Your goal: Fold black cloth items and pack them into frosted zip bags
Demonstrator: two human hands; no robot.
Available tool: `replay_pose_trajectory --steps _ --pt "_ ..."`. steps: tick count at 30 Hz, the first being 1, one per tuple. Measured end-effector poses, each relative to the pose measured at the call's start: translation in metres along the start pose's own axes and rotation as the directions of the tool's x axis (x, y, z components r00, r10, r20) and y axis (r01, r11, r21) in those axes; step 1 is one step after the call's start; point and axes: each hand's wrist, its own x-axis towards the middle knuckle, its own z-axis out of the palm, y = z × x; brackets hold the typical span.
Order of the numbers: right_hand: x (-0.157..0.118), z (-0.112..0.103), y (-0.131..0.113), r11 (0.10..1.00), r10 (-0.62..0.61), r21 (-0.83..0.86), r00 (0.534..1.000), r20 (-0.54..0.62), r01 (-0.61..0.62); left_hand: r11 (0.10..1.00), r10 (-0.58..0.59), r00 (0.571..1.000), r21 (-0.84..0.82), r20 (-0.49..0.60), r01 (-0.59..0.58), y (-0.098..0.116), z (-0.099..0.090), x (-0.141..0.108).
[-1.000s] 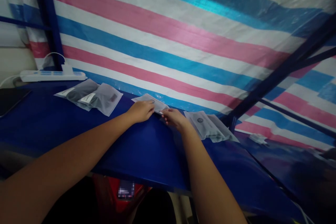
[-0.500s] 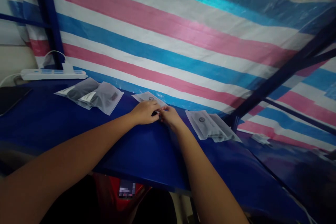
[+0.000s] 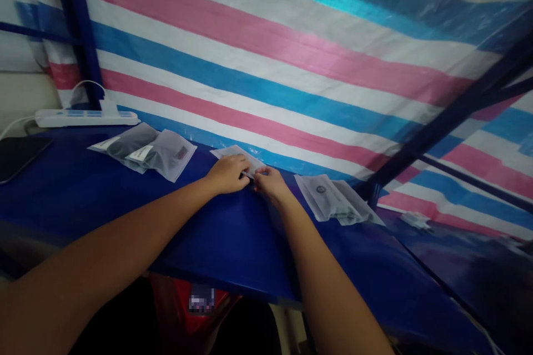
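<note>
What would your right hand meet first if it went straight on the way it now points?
Most likely the middle packet, which the right hand seems to touch; the left hand lies beyond, though depth is unclear.

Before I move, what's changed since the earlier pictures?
Your right hand has moved left, closer to your left hand, along the middle bag. Both hands were already at that bag; no new hold or release is clear. The left bags, right bags and power strip stayed put.

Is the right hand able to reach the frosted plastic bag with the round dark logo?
Probably yes: only blue table separates the right hand from that bag, though it's busy at the middle frosted bag.
</note>
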Motion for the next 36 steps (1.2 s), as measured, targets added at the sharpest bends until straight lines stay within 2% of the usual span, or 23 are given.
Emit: replay_pose_trajectory --steps 14,21,27,36 --pt "-0.004 -0.031 -0.012 0.995 0.075 0.061 0.995 0.071 -0.079 0.975 -0.177 0.982 0.123 -0.061 0.184 -0.038 -0.014 -0.002" --pt "-0.003 -0.047 -0.013 0.992 0.085 0.090 0.993 0.087 -0.093 0.968 -0.234 0.966 0.071 -0.108 0.242 -0.052 -0.017 -0.002" --pt "-0.004 -0.053 -0.015 0.991 0.090 0.096 0.993 0.072 -0.097 0.953 -0.300 0.945 0.013 -0.132 0.304 -0.060 -0.018 -0.002" --pt "-0.006 -0.053 -0.014 0.991 0.123 0.041 0.990 0.075 -0.127 0.961 -0.265 0.959 -0.105 -0.101 0.255 -0.066 -0.013 -0.001"
